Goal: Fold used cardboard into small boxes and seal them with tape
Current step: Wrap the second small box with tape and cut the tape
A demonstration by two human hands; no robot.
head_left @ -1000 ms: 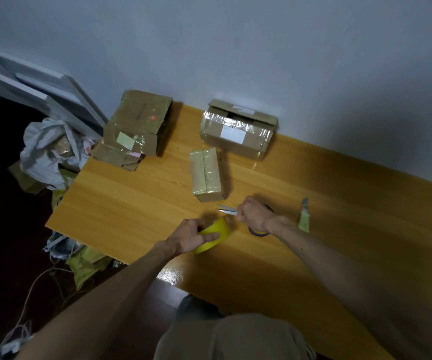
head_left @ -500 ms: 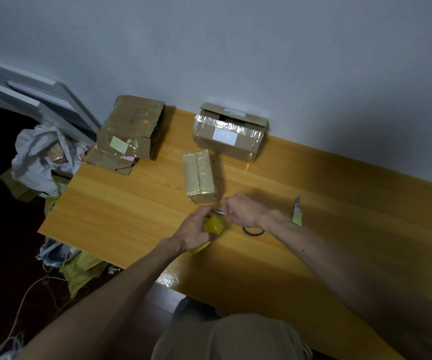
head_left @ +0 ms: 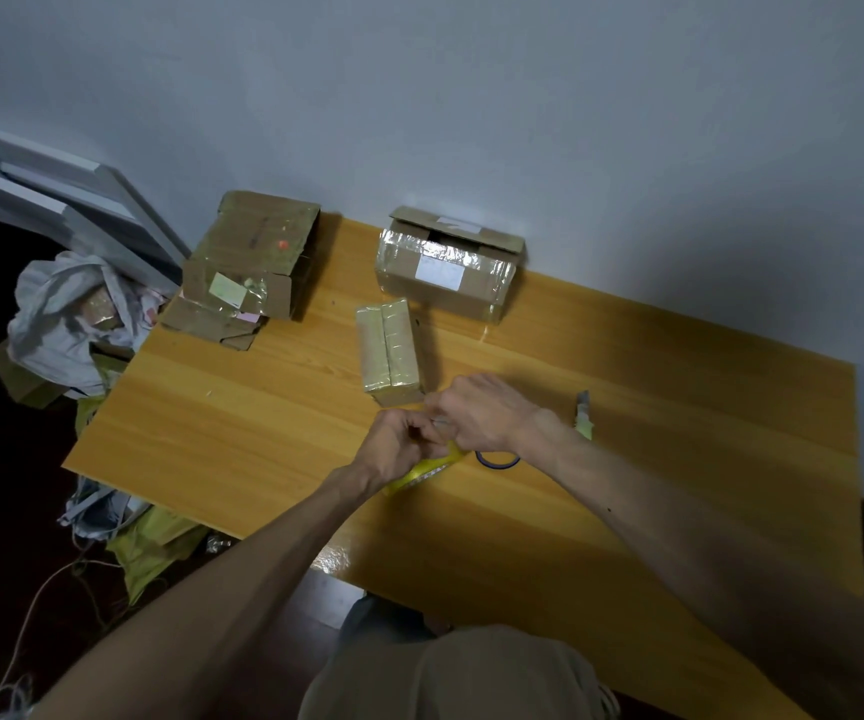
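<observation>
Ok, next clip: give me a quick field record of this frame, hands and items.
left hand: grips yellow tape roll
right hand: fingers curled on scissors, next to left hand
small taped box: just beyond the hands
open box: by wall
flattened cardboard: table's far left corner
utility knife: right of right hand

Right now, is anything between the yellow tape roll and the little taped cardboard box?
Nothing visible does. The left hand grips the yellow tape roll just before the small tape-wrapped cardboard box; only the right hand reaches between them.
</observation>
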